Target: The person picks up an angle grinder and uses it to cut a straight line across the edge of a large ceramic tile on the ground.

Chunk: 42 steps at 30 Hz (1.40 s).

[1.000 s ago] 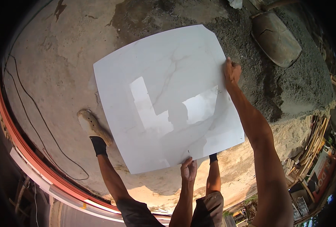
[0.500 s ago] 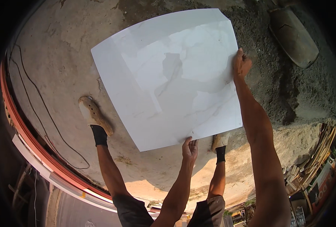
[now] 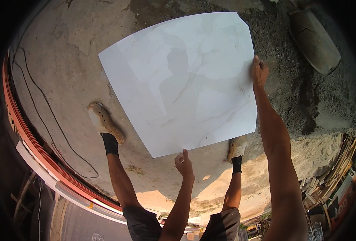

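A large glossy white tile (image 3: 202,96) with faint veining and a clipped upper right corner fills the middle of the view, reflecting a head and shoulders. My right hand (image 3: 260,72) grips its right edge. My left hand (image 3: 184,164) is just below the bottom edge, one digit reaching up to it and the others loosely curled, apart from the tile. My two feet, in beige clogs (image 3: 101,118) and dark socks, flank the tile's lower part, the right one partly hidden by it.
Dark wet mortar (image 3: 290,100) spreads on the right, with a cracked oblong pan (image 3: 316,42) at upper right. Concrete floor (image 3: 61,52) surrounds the left side, crossed by cables (image 3: 48,100). A reddish rail (image 3: 19,116) curves along the left, and wood scraps (image 3: 334,168) lie at lower right.
The tile has moved upward and slightly tilted since a second ago. My left hand has slid leftward and loosened at its bottom edge. My right hand keeps its grip.
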Motion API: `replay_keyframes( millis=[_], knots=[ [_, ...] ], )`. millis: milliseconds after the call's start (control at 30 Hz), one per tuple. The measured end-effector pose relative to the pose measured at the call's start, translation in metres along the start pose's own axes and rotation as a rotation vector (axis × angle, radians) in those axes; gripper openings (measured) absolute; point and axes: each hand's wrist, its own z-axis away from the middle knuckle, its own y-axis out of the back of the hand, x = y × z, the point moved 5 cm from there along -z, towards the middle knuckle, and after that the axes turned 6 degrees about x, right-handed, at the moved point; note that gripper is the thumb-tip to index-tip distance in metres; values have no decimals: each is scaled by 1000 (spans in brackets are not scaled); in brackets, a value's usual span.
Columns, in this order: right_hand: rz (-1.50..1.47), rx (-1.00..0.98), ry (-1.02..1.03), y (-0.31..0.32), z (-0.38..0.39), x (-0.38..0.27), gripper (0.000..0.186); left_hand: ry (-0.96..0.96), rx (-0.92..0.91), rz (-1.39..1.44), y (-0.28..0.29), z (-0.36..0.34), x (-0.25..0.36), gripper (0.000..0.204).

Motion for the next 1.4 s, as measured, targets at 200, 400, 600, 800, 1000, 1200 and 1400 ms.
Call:
replay_keyframes(
  millis=[200, 400, 600, 800, 1000, 1200, 1400],
  knots=[
    [-103, -191, 13, -25, 14, -10, 61, -977, 354, -42, 85, -134, 254, 60],
    [-24, -133, 19, -3, 14, 14, 63, -506, -62, 7, 62, -156, 245, 44],
    [53, -187, 36, -11, 41, -2, 55, -282, -164, 187, 99, -167, 163, 39],
    [165, -187, 135, -3, 40, 15, 52, -235, -209, 261, 90, -168, 125, 37],
    [96, -164, 162, 7, 45, 16, 56, -199, -261, 238, 81, -167, 114, 44],
    [179, -113, 130, 10, 56, 26, 60, -257, -201, 206, 102, -181, 107, 44],
    [273, -97, 23, 24, 47, 50, 57, -239, -213, 220, 83, -151, 115, 48]
  ],
)
